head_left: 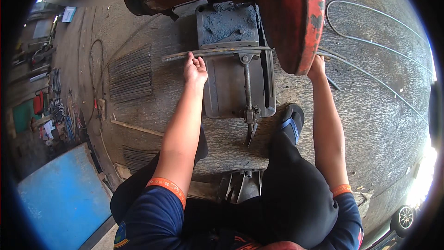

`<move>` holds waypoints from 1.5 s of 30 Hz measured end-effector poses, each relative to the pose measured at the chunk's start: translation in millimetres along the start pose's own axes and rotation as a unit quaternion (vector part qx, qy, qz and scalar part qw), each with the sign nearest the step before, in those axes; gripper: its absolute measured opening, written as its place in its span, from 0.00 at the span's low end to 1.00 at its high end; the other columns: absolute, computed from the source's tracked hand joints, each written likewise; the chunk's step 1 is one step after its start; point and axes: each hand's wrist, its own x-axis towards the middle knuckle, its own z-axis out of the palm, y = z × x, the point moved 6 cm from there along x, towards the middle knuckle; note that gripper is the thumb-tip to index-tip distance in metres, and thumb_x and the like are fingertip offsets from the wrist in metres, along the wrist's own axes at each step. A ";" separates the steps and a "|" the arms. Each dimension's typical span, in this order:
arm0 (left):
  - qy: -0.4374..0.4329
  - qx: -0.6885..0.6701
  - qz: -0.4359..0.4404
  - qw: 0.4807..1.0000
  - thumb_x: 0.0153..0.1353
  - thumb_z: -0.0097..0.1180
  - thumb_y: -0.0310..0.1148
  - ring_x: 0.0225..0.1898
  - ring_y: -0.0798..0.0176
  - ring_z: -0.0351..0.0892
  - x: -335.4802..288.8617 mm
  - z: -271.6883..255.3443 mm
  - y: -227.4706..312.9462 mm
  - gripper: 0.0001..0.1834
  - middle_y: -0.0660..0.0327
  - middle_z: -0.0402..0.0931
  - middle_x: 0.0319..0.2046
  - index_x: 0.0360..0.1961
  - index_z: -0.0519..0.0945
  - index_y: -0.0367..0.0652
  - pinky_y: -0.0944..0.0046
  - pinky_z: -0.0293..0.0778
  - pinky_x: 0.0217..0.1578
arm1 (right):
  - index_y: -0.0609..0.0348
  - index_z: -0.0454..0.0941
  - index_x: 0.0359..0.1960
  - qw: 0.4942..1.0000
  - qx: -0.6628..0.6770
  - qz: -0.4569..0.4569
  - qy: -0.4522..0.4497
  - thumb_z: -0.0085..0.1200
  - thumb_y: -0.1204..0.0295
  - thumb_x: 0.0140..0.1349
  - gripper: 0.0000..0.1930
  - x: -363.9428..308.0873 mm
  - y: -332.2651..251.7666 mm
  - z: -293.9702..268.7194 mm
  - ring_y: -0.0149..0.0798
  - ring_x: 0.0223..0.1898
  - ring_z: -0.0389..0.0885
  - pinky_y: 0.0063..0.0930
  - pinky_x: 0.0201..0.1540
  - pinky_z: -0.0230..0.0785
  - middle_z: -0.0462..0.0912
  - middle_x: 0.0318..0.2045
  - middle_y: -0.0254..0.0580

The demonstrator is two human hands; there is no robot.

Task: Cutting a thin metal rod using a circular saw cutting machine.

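Several thin metal rods (217, 52) lie side by side across the grey base (222, 92) of a cut-off saw, against its clamp. My left hand (195, 69) is at their left end, fingers curled in and fingertips on the rods. On the far side of the saw's red blade guard (315, 14), my right hand (317, 67) grips the rods, its fingers partly hidden by the guard. A threaded clamp screw (248, 83) with a handle (250, 134) points toward me. Blue-grey grit covers the back of the base. The guard hides where the rods pass beneath it.
Cut rods (131, 74) lie in a neat row at left, with another bundle (136, 156) nearer me. Long rods (374, 74) curve over the floor at right. A blue panel (64, 199) stands lower left; my sandaled foot (291, 125) is beside the base.
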 end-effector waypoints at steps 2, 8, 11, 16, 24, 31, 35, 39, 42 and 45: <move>0.006 0.001 0.000 1.000 0.57 0.62 0.32 0.18 0.78 0.69 -0.6 1.0 0.7 0.07 0.73 0.70 0.17 0.27 0.76 0.47 0.76 0.77 0.31 | 0.57 0.58 0.47 1.000 -0.003 0.011 0.011 0.49 0.75 0.66 0.13 -3.6 -8.3 2.3 0.50 0.47 0.74 0.46 0.51 0.73 0.73 0.47 0.49; -0.023 0.002 0.005 1.000 0.57 0.62 0.30 0.20 0.78 0.69 0.2 1.0 -0.1 0.05 0.73 0.70 0.19 0.28 0.77 0.46 0.76 0.78 0.31 | 0.57 0.58 0.48 0.984 0.126 0.103 0.068 0.49 0.74 0.66 0.14 -28.0 -29.6 22.1 0.50 0.49 0.74 0.46 0.52 0.73 0.72 0.48 0.48; -0.018 0.019 0.017 1.000 0.57 0.62 0.30 0.20 0.78 0.69 1.3 0.6 -1.0 0.05 0.73 0.69 0.19 0.29 0.77 0.45 0.76 0.78 0.32 | 0.57 0.58 0.50 0.988 0.090 0.082 0.090 0.48 0.75 0.66 0.15 -34.0 -35.8 27.6 0.51 0.50 0.73 0.48 0.55 0.71 0.72 0.47 0.48; -0.015 0.015 0.018 1.000 0.57 0.62 0.29 0.20 0.78 0.69 -0.2 1.7 -0.2 0.05 0.72 0.68 0.18 0.29 0.77 0.44 0.76 0.78 0.32 | 0.55 0.56 0.51 0.990 0.069 0.095 0.074 0.48 0.77 0.65 0.17 -33.4 -37.9 29.1 0.51 0.50 0.73 0.48 0.54 0.71 0.71 0.48 0.48; -0.017 0.022 0.002 1.000 0.58 0.60 0.30 0.19 0.79 0.70 0.0 1.9 1.0 0.05 0.73 0.69 0.16 0.28 0.77 0.46 0.75 0.78 0.31 | 0.55 0.56 0.51 0.986 0.111 0.094 0.082 0.48 0.77 0.65 0.17 -28.7 -31.3 24.4 0.49 0.49 0.73 0.47 0.54 0.71 0.71 0.48 0.47; -0.022 0.019 -0.024 0.999 0.62 0.56 0.32 0.21 0.80 0.72 5.8 0.9 -0.5 0.03 0.76 0.73 0.21 0.30 0.79 0.48 0.76 0.78 0.34 | 0.56 0.55 0.51 0.985 0.112 0.105 0.084 0.49 0.77 0.64 0.18 -33.8 -32.3 27.4 0.48 0.47 0.75 0.44 0.48 0.75 0.71 0.47 0.48; -0.015 0.011 -0.020 1.000 0.64 0.53 0.33 0.21 0.81 0.73 11.9 -0.8 -2.6 0.05 0.76 0.75 0.24 0.32 0.79 0.48 0.76 0.78 0.33 | 0.62 0.63 0.50 0.977 -0.133 0.155 0.055 0.52 0.72 0.63 0.16 -56.0 -65.3 37.0 0.42 0.36 0.81 0.33 0.35 0.76 0.78 0.41 0.49; -0.014 -0.003 -0.008 1.000 0.65 0.53 0.32 0.23 0.81 0.73 19.4 -2.6 -5.9 0.04 0.77 0.77 0.28 0.35 0.80 0.48 0.74 0.78 0.36 | 0.71 0.61 0.62 0.872 -0.488 -0.015 0.028 0.54 0.68 0.61 0.30 -84.2 -205.9 110.7 0.40 0.40 0.82 0.35 0.43 0.73 0.82 0.41 0.54; -0.023 -0.004 0.005 1.000 0.64 0.53 0.31 0.27 0.79 0.73 23.9 -3.6 -10.5 0.03 0.76 0.77 0.30 0.36 0.78 0.50 0.72 0.76 0.41 | 0.67 0.72 0.54 0.891 -0.385 -0.233 -0.064 0.53 0.57 0.62 0.26 -129.2 -339.0 211.6 0.33 0.45 0.78 0.28 0.50 0.70 0.80 0.44 0.47; -0.042 -0.016 0.001 0.999 0.64 0.54 0.30 0.28 0.77 0.73 24.1 -0.5 -15.8 0.02 0.75 0.77 0.30 0.36 0.78 0.50 0.69 0.76 0.42 | 0.64 0.75 0.51 0.831 -0.411 -0.348 -0.138 0.55 0.63 0.59 0.21 -159.4 -412.5 322.1 0.36 0.42 0.77 0.29 0.46 0.69 0.80 0.44 0.46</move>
